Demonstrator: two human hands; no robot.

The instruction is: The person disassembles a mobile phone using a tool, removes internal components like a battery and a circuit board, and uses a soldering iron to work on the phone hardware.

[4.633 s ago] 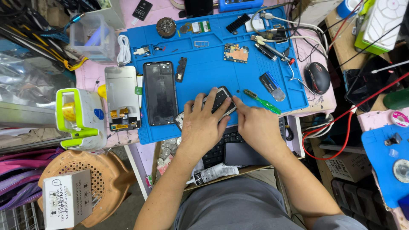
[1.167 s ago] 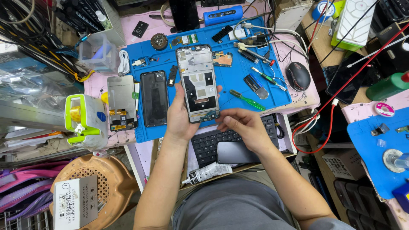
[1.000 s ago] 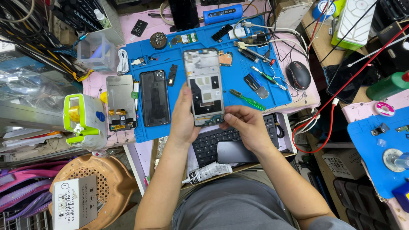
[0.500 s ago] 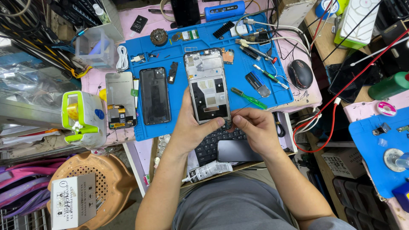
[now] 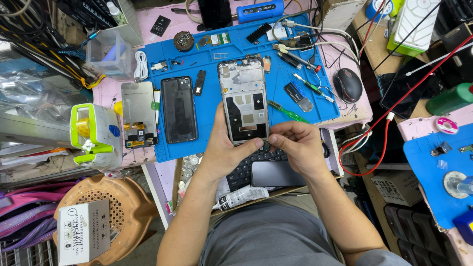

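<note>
Phone frame [image 5: 245, 103] lowered since a moment ago, held over the blue mat [image 5: 305, 113]. Left hand [image 5: 224, 148] gripped its near-left edge; right hand [image 5: 295, 145] pinched at the bottom edge, perhaps around a small part.

I see open blue mat [image 5: 212, 133] between the dark phone [image 5: 179, 109] and the phone frame [image 5: 244, 101] I hold. To my right, a green screwdriver [image 5: 288, 113], small tools and cables [image 5: 315, 42] crowd the mat; a keyboard [image 5: 253, 165] lies under both hands.
</note>
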